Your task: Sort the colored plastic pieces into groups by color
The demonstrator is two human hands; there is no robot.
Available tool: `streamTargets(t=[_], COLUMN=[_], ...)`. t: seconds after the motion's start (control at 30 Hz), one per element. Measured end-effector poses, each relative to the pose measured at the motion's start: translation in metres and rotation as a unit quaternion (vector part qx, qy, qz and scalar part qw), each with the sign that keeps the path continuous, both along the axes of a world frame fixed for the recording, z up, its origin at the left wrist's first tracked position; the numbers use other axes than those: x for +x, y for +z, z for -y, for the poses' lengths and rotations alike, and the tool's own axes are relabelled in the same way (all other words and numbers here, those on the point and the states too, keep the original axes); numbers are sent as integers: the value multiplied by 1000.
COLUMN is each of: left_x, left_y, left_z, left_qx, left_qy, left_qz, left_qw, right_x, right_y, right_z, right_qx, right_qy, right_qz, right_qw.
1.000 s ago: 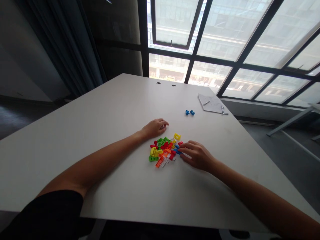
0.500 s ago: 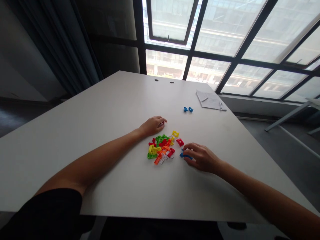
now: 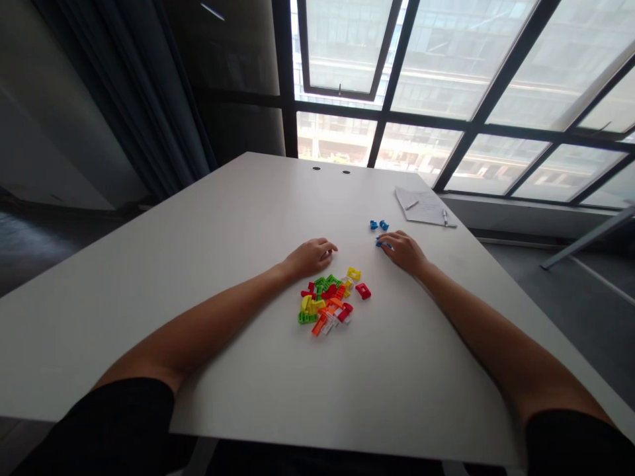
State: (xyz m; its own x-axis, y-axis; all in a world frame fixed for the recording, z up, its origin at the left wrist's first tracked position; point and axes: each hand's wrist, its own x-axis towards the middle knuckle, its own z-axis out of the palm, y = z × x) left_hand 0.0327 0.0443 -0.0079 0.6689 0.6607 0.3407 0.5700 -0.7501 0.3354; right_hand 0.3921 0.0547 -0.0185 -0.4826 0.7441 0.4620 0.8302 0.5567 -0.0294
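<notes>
My right hand (image 3: 405, 252) is closed on a blue plastic block (image 3: 380, 243), partly covered by the fingers. Just beyond it lie two more blue plastic blocks (image 3: 379, 225), close together. My left hand (image 3: 310, 256) rests on the white table with loosely bent fingers and holds nothing. Nearer to me is a loose pile of small plastic blocks in green (image 3: 307, 318), yellow, orange (image 3: 319, 324), red and white. At the pile's right side a red block (image 3: 363, 291) lies apart, and a yellow block (image 3: 354, 273) lies at its far edge.
On the white table (image 3: 238, 218), a sheet of paper (image 3: 424, 206) with pens on it lies near the right edge. Two dark round holes (image 3: 331, 170) sit near the far edge. Beyond stand large windows, with a dark curtain (image 3: 133, 99) at left.
My right hand has carried the blue block away from the pile's right side, forward to the two other blue blocks. My left hand stays in place. The view has tilted slightly.
</notes>
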Motion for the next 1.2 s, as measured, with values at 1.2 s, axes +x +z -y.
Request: streamTargets(t=[1.2], left_x=[-11], left_y=[50], left_z=[84], left_qx=[-88], left_qy=[-73], left_qz=[-110], left_qw=[987], right_x=[-88], right_y=[38], right_z=[148], right_qx=[-92], right_qy=[282], right_qz=[-124], right_qw=[947])
